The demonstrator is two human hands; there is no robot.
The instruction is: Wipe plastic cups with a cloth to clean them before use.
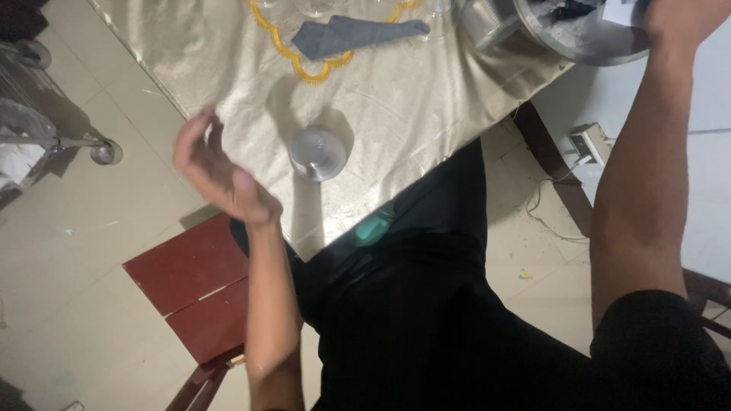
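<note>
While the head camera tilts down over the table edge, the scene reads like this:

Left hand: the left hand (217,171) hangs at about nine o'clock of the upturned glass (318,152), fingers loosely spread and curled, palm empty, near the glass but not touching it.

Right hand: the right hand (678,23) reaches up to one o'clock, onto the rim of a large steel basin (586,46); its fingers run off the frame, so its grip cannot be told.

Glass: clear, standing mouth-down on the pale gold tablecloth (396,114), close to the near edge.

Doing it well: in my judgement, a grip round the glass's sides, well clear of the cloth's edge, would suit such smooth ware.

Cloth: a folded grey cloth (350,34) lies at twelve o'clock on a yellow-edged mat (304,68).

Packages, labels: none legible; a white socket strip (590,141) sits on the floor at three o'clock, a red stool (202,293) at seven.
</note>
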